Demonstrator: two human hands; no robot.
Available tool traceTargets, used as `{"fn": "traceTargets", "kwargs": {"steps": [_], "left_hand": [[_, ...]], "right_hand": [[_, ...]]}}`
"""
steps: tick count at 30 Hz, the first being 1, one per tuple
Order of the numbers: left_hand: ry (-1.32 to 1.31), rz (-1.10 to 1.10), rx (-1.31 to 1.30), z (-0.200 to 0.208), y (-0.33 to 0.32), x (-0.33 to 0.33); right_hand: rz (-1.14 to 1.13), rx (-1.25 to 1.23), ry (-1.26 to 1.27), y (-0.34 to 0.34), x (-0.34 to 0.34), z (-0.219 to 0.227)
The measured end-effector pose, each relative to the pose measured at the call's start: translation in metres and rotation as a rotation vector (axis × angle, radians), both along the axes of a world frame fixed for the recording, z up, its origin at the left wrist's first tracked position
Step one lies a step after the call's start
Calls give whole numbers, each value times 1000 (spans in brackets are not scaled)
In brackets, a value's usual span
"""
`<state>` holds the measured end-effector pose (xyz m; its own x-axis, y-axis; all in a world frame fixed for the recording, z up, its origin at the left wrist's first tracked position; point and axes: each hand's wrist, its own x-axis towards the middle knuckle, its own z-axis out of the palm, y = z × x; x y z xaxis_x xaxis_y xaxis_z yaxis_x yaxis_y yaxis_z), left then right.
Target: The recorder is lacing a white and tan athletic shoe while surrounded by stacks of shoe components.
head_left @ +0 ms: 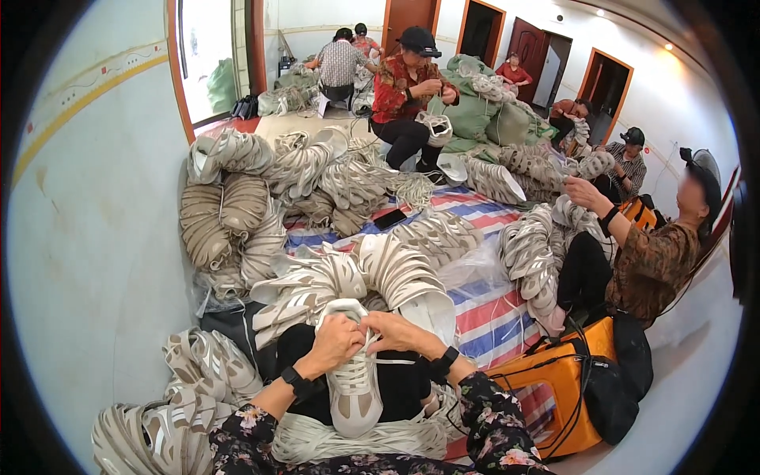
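A beige and white sneaker upper (354,393) rests toe toward me between my knees, with white laces (353,372) threaded across its front. My left hand (338,342) is closed at the upper's top eyelets, fingers curled in. On the other edge of the opening, my right hand (393,332) pinches with thumb and forefinger. What lies right between the fingertips is too small to make out. One loose lace end sticks out to the right below my right hand. Under the toe lies a bundle of pale laces (356,439).
Nested rows of shoe uppers (309,285) lie just ahead, with more stacks (229,214) along the left wall. A striped sheet (491,317) covers the floor. An orange and black bag (570,396) stands at right. Several people sit working, one in a red patterned top (400,87).
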<state>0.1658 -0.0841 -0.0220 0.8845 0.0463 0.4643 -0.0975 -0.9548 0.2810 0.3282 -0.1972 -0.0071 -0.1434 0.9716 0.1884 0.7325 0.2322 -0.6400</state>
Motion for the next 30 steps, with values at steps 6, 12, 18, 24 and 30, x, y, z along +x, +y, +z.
{"fn": "traceTargets", "kwargs": {"steps": [6, 12, 18, 24, 30], "left_hand": [[54, 178, 380, 12, -4, -3], [-65, 810, 446, 41, 84, -100], [-14, 1124, 293, 10, 103, -180], [17, 1258, 169, -39, 90, -189], [-177, 510, -291, -20, 68, -104]], "right_hand": [[6, -23, 99, 7, 8, -9], [-24, -71, 122, 14, 7, 24], [-35, -120, 227, 9, 5, 14], [-178, -206, 132, -24, 9, 39], [-237, -30, -200, -58, 40, 61]]}}
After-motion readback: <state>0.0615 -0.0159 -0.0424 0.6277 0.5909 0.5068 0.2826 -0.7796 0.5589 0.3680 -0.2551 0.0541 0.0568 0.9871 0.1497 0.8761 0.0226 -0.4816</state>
